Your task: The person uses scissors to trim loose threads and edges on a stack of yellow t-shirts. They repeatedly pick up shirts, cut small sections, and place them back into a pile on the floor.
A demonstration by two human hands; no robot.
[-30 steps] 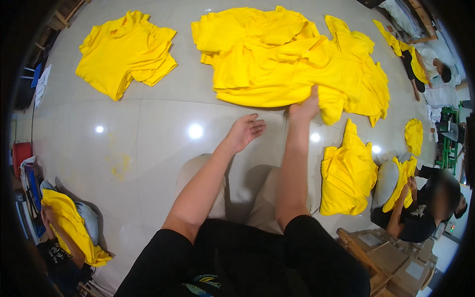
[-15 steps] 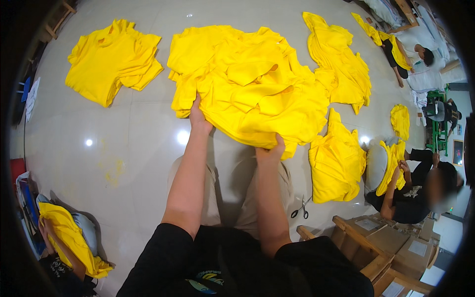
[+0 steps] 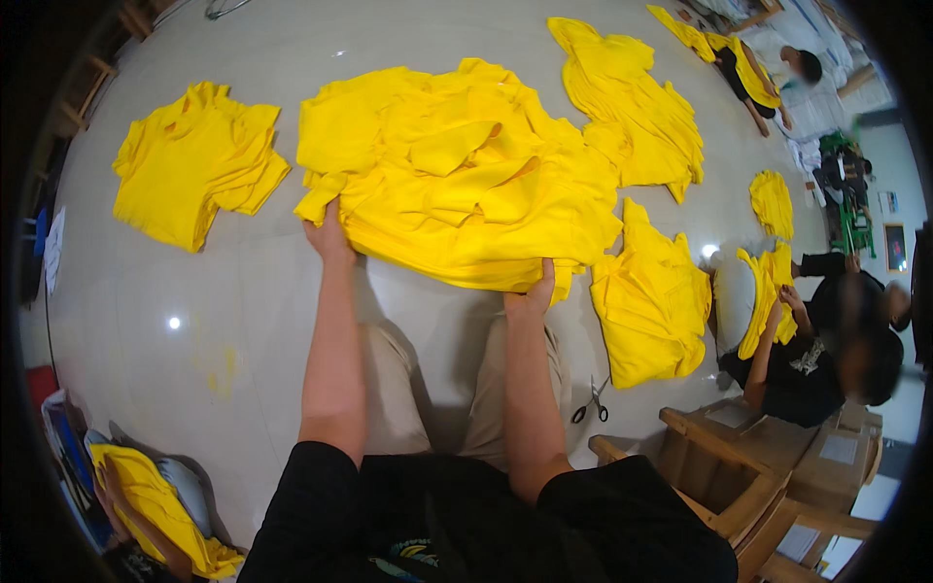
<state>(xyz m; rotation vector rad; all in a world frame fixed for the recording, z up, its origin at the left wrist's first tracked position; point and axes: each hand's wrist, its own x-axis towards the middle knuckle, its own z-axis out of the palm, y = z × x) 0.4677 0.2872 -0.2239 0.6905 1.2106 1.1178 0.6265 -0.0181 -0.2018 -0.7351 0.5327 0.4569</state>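
A large, rumpled pile of yellow shirts (image 3: 428,165) lies in front of me. My left hand (image 3: 328,233) is closed on its lower left edge, with the fingers partly under cloth. My right hand (image 3: 528,297) grips the lower right edge, thumb on top. A neater stack of yellow shirts (image 3: 175,175) sits to the left. Other yellow garments lie behind on the right (image 3: 632,107) and beside my right forearm (image 3: 649,311). Black-handled scissors (image 3: 590,406) rest on the floor to the right of my right knee.
Co-workers handle yellow cloth at the lower left (image 3: 146,520), right (image 3: 816,369) and upper right (image 3: 753,73). Cardboard boxes and wooden frames (image 3: 719,457) stand close on my lower right. A small yellow bundle (image 3: 770,202) lies on the tiled floor (image 3: 262,340), near green equipment (image 3: 846,194).
My left hand has gone from open, off the pile, to gripping it and has moved left. The pile has shifted left and toward me, apart from the garment behind it. The view has moved too.
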